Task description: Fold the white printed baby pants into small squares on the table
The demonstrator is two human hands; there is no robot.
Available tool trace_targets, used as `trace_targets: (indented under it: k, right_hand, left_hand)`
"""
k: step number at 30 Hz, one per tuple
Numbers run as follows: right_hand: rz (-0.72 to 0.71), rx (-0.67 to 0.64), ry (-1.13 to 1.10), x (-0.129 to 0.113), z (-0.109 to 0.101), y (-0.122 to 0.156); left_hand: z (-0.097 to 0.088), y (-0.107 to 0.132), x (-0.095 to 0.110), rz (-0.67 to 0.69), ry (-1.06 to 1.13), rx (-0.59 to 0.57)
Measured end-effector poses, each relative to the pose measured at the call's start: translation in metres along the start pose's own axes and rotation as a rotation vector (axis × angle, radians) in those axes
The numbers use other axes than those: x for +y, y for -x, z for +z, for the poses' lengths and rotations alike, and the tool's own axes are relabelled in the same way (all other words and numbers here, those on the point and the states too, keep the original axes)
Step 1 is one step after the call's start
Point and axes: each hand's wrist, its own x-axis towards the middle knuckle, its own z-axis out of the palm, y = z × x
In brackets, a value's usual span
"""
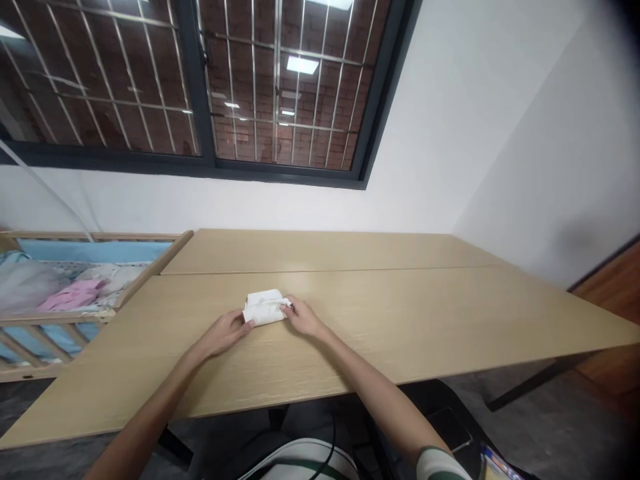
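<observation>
folded cloth pinned only at its ends, so it could slide or spring open

left hand lies low with the wrist near the table, fingers narrowed to a pinch on the near-left corner of the folded white cloth, which sits left of the table's middle, well in from the near edge; right hand has its fingertips closed on the cloth's right edge - i judge an uneven tug on the smooth top would skid it or undo the fold.

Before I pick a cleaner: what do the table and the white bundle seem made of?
The table: pale wood or wood-look laminate, matte, fine grain streaks. The white bundle: probably soft folded cloth, going by rounded creases, though paper is possible.
</observation>
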Motion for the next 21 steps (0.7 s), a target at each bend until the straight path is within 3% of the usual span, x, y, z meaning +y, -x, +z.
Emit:
trace_targets:
  k: [3,9,15,17,19,21]
  right_hand:
    - [0.068,0.071,0.068,0.002,0.007,-0.014]
    - [0.192,0.113,0.167,0.008,0.013,-0.045]
    - [0.332,0.214,0.157,0.019,0.019,-0.055]
    - [0.369,0.318,0.147,0.02,0.022,-0.052]
    - [0.294,0.451,0.18,0.016,0.025,-0.047]
    - [0.085,0.479,0.28,0.01,0.029,-0.043]
  left_hand:
    - [-0.001,-0.014,-0.005,-0.065,-0.027,0.008]
    - [0.01,-0.044,-0.015,-0.306,-0.241,0.151]
    - [0.027,-0.042,-0.019,-0.393,-0.397,0.234]
    - [0.029,-0.039,-0.018,-0.386,-0.435,0.294]
    - [0.03,-0.039,-0.015,-0.369,-0.472,0.383]
    - [0.034,-0.041,-0.01,-0.269,-0.489,0.479]
